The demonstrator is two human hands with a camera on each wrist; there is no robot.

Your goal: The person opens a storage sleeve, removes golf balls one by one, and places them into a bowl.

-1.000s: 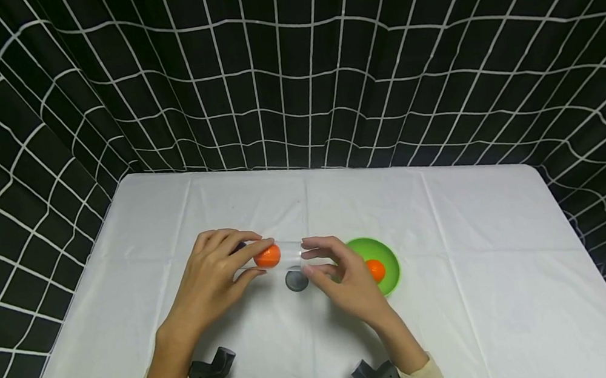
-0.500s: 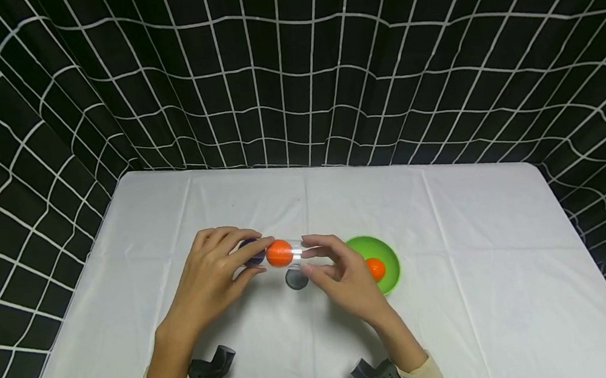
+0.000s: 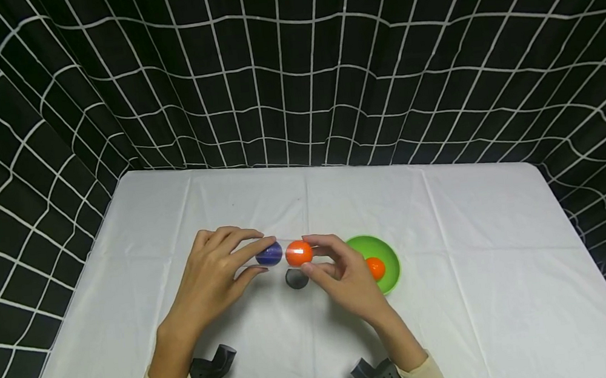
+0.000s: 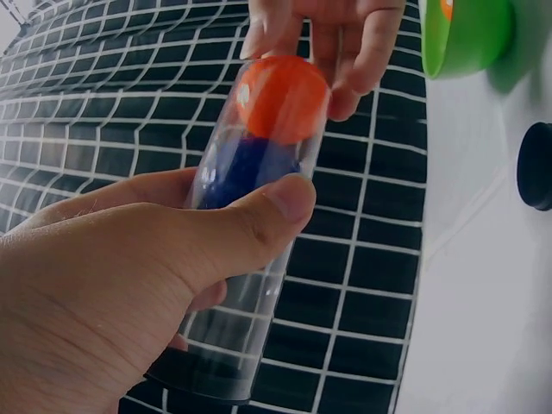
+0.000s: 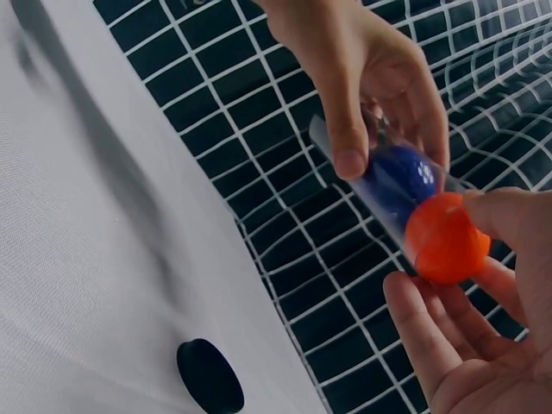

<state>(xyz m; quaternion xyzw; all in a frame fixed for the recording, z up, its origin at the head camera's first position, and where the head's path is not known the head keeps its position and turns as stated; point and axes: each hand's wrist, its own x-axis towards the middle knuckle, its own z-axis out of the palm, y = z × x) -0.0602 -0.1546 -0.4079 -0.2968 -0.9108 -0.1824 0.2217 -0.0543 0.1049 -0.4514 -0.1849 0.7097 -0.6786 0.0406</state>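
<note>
My left hand (image 3: 210, 277) grips a clear plastic tube (image 4: 250, 302) with a dark closed end. Inside it, a blue ball (image 3: 269, 254) lies beside an orange ball (image 3: 299, 254), which sits at the open mouth. The tube lies nearly level above the table in the head view. My right hand (image 3: 349, 279) holds the mouth end, thumb on one side and fingers on the other, close around the orange ball. A dark round cap (image 3: 296, 278) rests on the table below the tube.
A green bowl (image 3: 390, 250) with another orange ball (image 3: 376, 269) stands just right of my right hand. White cloth covers the table (image 3: 497, 267). Black curtains with a white grid (image 3: 292, 80) rise behind and at both sides. Each wrist wears a dark camera mount (image 3: 213, 367).
Inside the tube, the orange ball has slid right to the mouth beside my right fingers. The blue ball has followed, coming out from behind my left fingers. Both hands stay nearly in place.
</note>
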